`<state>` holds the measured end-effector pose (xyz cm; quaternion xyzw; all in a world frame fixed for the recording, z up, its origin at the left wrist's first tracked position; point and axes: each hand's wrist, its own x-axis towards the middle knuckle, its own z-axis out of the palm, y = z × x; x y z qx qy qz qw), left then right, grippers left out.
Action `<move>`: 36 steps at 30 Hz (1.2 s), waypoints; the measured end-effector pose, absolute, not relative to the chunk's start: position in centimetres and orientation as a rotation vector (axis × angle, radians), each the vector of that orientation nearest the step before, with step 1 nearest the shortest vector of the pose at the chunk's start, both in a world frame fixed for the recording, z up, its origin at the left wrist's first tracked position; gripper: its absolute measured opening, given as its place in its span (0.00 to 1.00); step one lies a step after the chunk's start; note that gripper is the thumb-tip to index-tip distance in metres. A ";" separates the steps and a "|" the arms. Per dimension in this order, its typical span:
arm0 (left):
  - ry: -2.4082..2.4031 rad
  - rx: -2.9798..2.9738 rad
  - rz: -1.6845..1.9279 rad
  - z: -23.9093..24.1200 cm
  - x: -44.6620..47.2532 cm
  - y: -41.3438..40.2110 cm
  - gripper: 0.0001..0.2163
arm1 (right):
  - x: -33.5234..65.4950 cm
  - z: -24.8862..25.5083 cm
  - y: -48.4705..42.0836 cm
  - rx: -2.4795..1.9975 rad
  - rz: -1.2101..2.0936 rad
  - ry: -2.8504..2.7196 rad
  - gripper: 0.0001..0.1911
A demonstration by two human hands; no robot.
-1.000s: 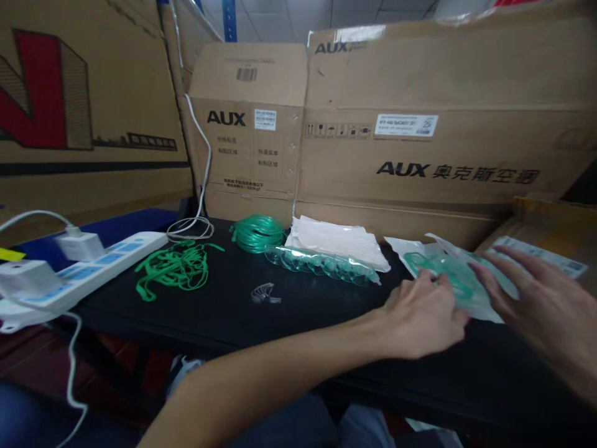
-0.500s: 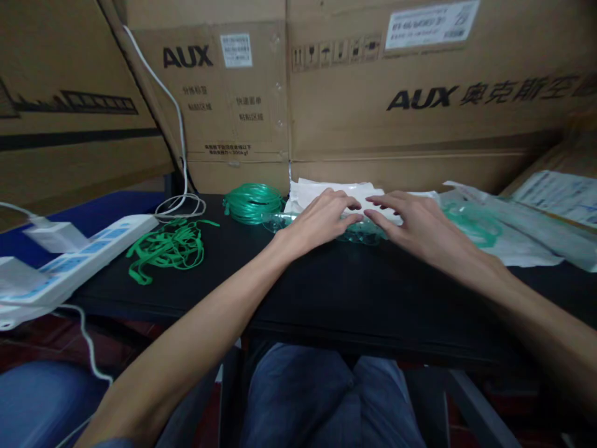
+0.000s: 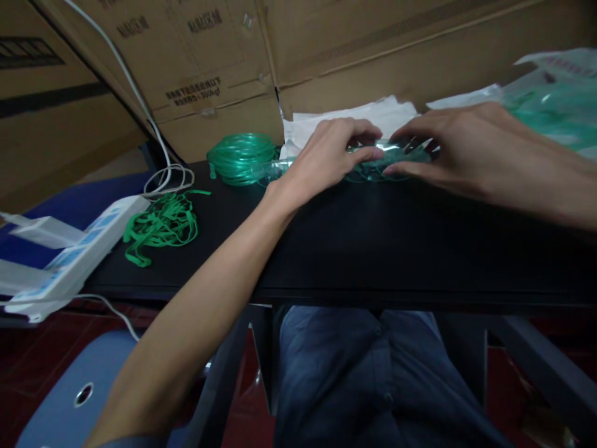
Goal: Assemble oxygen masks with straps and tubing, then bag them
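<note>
I have both hands at a clear stack [image 3: 379, 169] on the black table [image 3: 382, 249], in front of white packets [image 3: 392, 112]. The left hand [image 3: 332, 148] arches over its middle, the right hand [image 3: 482, 148] at its right end, thumbs and fingers parted; I cannot tell whether either grips. To the left lie a green coil [image 3: 245, 157] and tangled green straps [image 3: 165, 219].

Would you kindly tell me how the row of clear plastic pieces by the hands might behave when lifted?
The row of clear plastic pieces is probably light, as its see-through walls look thin. Its glossy highlights suggest it may be slippery. Several curved edges show, so it could spread apart if poorly supported.
</note>
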<state>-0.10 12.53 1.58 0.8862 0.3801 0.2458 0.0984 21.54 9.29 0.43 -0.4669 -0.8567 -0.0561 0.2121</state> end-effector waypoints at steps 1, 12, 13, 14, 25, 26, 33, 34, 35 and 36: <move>1.137 2.615 0.724 1.6 -0.1 12.5 0.13 | 21.6 0.4 9.3 -1.289 -0.167 -2.387 0.29; 1.104 2.587 0.744 1.6 0.0 12.6 0.16 | 21.7 0.9 9.8 -1.388 -0.213 -2.298 0.26; 1.095 2.579 0.754 1.5 0.0 12.7 0.16 | 21.7 1.0 9.7 -1.382 -0.224 -2.302 0.23; 1.084 2.571 0.764 1.5 0.0 12.7 0.16 | 21.6 1.1 9.6 -1.368 -0.239 -2.318 0.20; 1.007 2.537 0.828 1.4 -0.2 13.0 0.14 | 21.6 1.8 9.8 -1.331 0.045 -2.257 0.17; 0.997 2.535 0.833 1.4 -0.2 13.0 0.14 | 21.7 1.9 9.9 -1.336 0.075 -2.249 0.16; 0.892 2.590 0.874 1.3 -0.5 13.1 0.10 | 22.8 3.0 9.8 -1.478 0.118 -2.127 0.16; 0.891 2.604 0.882 1.2 -0.6 13.1 0.10 | 22.9 3.1 9.7 -1.453 0.167 -2.120 0.15; 0.896 2.619 0.893 1.1 -0.6 13.1 0.10 | 23.0 3.2 9.7 -1.414 0.212 -2.108 0.14; 0.904 2.633 0.904 1.1 -0.6 13.1 0.10 | 23.0 3.2 9.6 -1.372 0.248 -2.086 0.13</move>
